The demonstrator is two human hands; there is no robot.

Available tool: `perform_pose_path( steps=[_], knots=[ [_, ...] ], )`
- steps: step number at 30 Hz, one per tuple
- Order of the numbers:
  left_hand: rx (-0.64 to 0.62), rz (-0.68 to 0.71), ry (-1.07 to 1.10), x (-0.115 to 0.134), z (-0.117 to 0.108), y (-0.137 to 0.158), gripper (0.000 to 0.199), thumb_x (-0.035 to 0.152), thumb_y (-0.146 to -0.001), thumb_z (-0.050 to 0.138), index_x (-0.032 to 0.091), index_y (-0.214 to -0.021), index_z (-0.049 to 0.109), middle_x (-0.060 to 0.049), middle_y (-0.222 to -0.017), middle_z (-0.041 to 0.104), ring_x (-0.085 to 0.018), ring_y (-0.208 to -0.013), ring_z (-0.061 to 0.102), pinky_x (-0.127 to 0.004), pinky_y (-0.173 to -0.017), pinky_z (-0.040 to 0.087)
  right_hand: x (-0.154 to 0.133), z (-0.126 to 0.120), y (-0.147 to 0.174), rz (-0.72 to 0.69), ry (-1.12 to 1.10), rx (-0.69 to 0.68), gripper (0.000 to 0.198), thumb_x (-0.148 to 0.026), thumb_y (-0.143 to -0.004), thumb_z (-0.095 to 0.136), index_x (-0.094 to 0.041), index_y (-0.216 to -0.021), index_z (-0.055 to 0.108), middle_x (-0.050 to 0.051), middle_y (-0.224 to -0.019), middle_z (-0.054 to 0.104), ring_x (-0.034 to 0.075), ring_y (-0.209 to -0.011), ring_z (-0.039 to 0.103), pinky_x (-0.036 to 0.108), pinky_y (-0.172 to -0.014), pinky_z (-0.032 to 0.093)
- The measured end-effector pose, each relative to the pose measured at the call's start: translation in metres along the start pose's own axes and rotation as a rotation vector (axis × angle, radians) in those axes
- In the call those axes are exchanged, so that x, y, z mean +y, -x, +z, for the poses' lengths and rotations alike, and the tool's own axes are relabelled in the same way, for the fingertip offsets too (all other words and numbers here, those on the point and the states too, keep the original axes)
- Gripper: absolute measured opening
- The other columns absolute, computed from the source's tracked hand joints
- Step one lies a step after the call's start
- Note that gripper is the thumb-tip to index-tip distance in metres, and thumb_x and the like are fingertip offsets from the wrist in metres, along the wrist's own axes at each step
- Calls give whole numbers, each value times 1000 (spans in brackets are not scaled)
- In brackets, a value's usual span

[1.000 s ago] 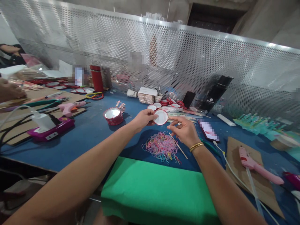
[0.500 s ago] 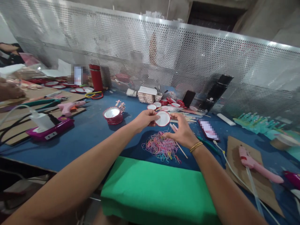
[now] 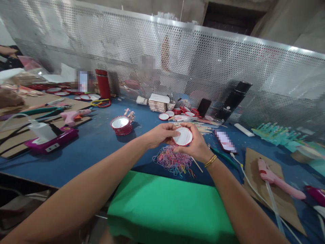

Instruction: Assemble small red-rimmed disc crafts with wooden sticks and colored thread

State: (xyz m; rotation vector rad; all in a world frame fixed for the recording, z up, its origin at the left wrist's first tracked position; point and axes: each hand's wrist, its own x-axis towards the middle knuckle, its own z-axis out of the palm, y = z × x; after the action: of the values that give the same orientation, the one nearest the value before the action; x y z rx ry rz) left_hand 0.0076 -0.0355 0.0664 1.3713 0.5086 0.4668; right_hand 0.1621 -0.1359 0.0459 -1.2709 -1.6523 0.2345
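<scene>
A round white disc with a red rim [image 3: 183, 138] is held up between my two hands above the blue table. My left hand [image 3: 160, 135] pinches its left edge, with the thumb lying on the white face. Around the right side curls my right hand [image 3: 197, 145], its fingers behind the rim and its thumb at the lower edge. Just below the hands lies a tangle of pink, purple and blue threads [image 3: 172, 160]. A thin wooden stick [image 3: 197, 164] pokes out beside the tangle, partly hidden by my right hand.
Green cloth [image 3: 165, 206] covers the near side. Left stand a red-sided stack of discs [image 3: 122, 128], a purple power strip [image 3: 52, 142] and a pink glue gun [image 3: 72, 117]. Rightward lie a phone [image 3: 224, 140], green-handled pliers [image 3: 225, 157] and another pink glue gun [image 3: 278, 183] on cardboard.
The disc has moved slightly right and down, turning more toward me. My right hand, earlier apart from it beside a white stick-like piece and thread, now grips its right side.
</scene>
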Motion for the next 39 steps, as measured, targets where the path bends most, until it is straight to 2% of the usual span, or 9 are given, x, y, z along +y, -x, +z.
perform_pose_path(
  steps=[8, 15, 21, 26, 31, 39],
  knots=[
    [-27, 13, 143, 0, 10, 3, 27, 24, -68, 79, 14, -77, 56, 2, -66, 56, -6, -57, 51, -21, -56, 47, 9, 5, 2, 4, -320, 5, 82, -41, -58, 89, -25, -126, 48, 8, -125, 59, 25, -114, 58, 42, -103, 46],
    [3, 45, 151, 1, 12, 5, 28, 23, -66, 80, 14, -75, 55, 3, -63, 54, -5, -54, 49, -19, -52, 43, 8, 4, 1, -11, -279, 34, 78, -35, -56, 91, -25, -123, 52, 8, -126, 58, 26, -114, 58, 44, -104, 45],
    [16, 68, 159, 1, 7, 1, 26, 22, -67, 79, 14, -76, 56, 2, -65, 57, -6, -53, 50, -20, -52, 46, 11, 5, -1, 42, -282, 61, 75, -35, -57, 89, -23, -122, 52, 8, -126, 60, 26, -114, 59, 42, -101, 48],
    [142, 108, 95, -12, 0, -10, 21, 19, -71, 77, 14, -75, 56, 1, -66, 60, -7, -54, 53, -22, -54, 49, 30, 19, -1, 127, -334, 66, 72, -34, -63, 85, -21, -126, 53, 9, -127, 62, 25, -115, 60, 42, -103, 47],
    [293, 28, 36, -26, -3, -20, 20, 11, -75, 72, 15, -72, 53, 2, -60, 57, -7, -52, 54, -22, -53, 52, 46, 33, 2, 231, -478, 16, 72, -28, -63, 82, -19, -128, 53, 9, -130, 62, 26, -117, 59, 42, -104, 46],
    [352, 75, 117, -29, -2, -23, 24, 14, -72, 77, 15, -72, 53, 2, -61, 60, -7, -52, 57, -20, -53, 54, 32, 33, -3, 283, -599, 84, 61, -20, -61, 77, -21, -119, 58, 7, -126, 65, 24, -117, 60, 42, -108, 42]
  ],
)
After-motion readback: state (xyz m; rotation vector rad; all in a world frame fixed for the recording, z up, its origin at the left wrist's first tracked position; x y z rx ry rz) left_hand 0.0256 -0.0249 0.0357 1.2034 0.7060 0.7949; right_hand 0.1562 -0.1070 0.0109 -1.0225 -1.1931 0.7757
